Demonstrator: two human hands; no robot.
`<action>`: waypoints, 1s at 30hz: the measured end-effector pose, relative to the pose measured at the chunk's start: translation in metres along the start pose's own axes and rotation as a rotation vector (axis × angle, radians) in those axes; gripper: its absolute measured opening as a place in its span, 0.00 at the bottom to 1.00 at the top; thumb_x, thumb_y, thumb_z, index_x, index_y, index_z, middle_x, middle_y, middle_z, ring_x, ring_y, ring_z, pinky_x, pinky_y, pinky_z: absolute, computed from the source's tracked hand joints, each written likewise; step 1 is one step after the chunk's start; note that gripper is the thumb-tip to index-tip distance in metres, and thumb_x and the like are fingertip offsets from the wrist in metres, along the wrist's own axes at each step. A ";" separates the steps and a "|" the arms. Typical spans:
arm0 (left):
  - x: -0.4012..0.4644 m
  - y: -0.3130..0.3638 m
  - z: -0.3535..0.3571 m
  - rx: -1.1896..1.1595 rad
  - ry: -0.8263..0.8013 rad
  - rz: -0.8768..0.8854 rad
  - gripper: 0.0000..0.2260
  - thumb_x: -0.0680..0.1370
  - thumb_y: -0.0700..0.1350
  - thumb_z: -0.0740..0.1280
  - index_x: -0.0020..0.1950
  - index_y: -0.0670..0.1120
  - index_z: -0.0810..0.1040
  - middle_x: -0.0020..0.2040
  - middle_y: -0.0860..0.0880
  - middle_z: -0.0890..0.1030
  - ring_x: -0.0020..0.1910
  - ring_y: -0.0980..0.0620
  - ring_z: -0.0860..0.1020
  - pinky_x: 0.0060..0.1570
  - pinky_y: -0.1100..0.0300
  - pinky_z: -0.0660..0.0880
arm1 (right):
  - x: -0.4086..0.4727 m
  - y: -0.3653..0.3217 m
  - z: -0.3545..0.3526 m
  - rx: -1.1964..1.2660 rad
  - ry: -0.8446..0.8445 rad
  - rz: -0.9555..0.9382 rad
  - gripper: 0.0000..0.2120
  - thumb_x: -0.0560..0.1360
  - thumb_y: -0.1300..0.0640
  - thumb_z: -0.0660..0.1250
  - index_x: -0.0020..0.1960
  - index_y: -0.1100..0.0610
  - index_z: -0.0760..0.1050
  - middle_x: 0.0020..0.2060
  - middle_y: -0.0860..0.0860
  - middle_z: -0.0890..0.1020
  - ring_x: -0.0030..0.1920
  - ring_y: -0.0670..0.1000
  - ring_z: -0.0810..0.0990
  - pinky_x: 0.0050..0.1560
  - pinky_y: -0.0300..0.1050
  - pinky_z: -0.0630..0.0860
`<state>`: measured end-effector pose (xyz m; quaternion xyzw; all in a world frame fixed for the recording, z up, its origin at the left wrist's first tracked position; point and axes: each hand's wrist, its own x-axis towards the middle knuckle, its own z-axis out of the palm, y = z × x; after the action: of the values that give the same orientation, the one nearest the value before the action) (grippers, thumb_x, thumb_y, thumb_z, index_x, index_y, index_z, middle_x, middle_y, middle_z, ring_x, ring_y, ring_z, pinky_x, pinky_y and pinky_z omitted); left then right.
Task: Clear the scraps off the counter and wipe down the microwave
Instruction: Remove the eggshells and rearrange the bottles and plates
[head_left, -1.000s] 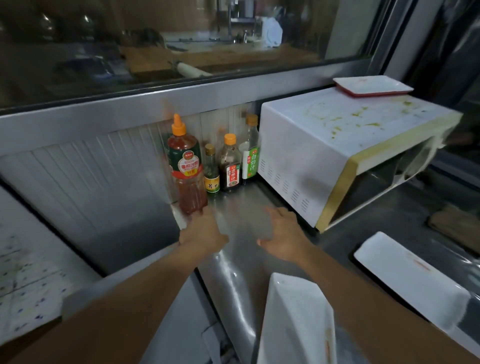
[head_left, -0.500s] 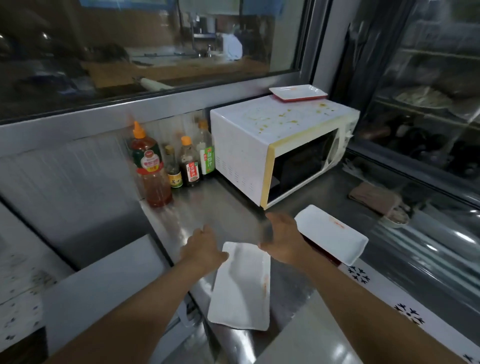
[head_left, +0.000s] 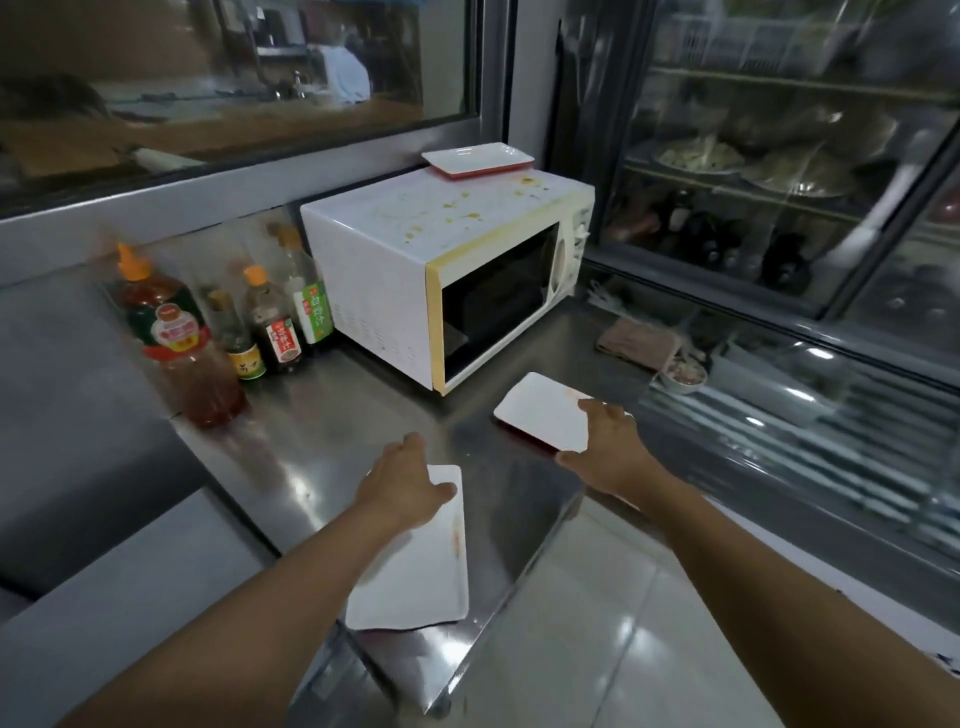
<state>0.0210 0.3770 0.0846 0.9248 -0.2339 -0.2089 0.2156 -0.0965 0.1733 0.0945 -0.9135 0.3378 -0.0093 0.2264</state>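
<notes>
Both hands now drawn back from bottles to plates before microwave (head_left: 447, 270): left hand (head_left: 402, 486) laid on near plate (head_left: 415, 566), right hand (head_left: 605, 449) grasping far plate (head_left: 540, 410); clearing started.

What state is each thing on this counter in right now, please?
Microwave: door shut, top spattered with yellowish stains.
Top plate: flat on the microwave, unwiped.
Near plate: on the counter edge, left hand resting on it.
Far plate: on the counter, right hand gripping its edge.
Bottles: upright, capped.
Cloth: lying untouched.
</notes>
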 end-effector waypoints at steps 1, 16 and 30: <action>0.005 0.006 0.004 -0.003 -0.002 0.008 0.31 0.73 0.53 0.70 0.71 0.45 0.61 0.68 0.43 0.67 0.67 0.44 0.69 0.64 0.51 0.69 | 0.006 0.008 -0.003 -0.004 0.006 0.000 0.36 0.71 0.50 0.69 0.73 0.59 0.57 0.69 0.58 0.65 0.69 0.59 0.61 0.66 0.48 0.61; 0.161 0.113 0.103 -0.121 0.061 -0.258 0.26 0.76 0.49 0.66 0.71 0.42 0.64 0.66 0.41 0.73 0.62 0.43 0.75 0.61 0.53 0.73 | 0.169 0.143 0.007 0.010 -0.268 0.014 0.30 0.73 0.54 0.67 0.69 0.63 0.59 0.67 0.61 0.66 0.66 0.58 0.67 0.59 0.43 0.68; 0.218 0.121 0.130 0.070 0.142 -0.444 0.27 0.71 0.45 0.73 0.67 0.45 0.68 0.67 0.42 0.70 0.68 0.41 0.67 0.65 0.49 0.68 | 0.201 0.167 0.028 0.277 -0.268 -0.077 0.08 0.71 0.71 0.61 0.50 0.67 0.71 0.37 0.53 0.75 0.38 0.52 0.74 0.31 0.29 0.65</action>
<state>0.0918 0.1277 -0.0240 0.9728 -0.0159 -0.1775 0.1482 -0.0389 -0.0516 -0.0284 -0.8790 0.2650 0.0572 0.3923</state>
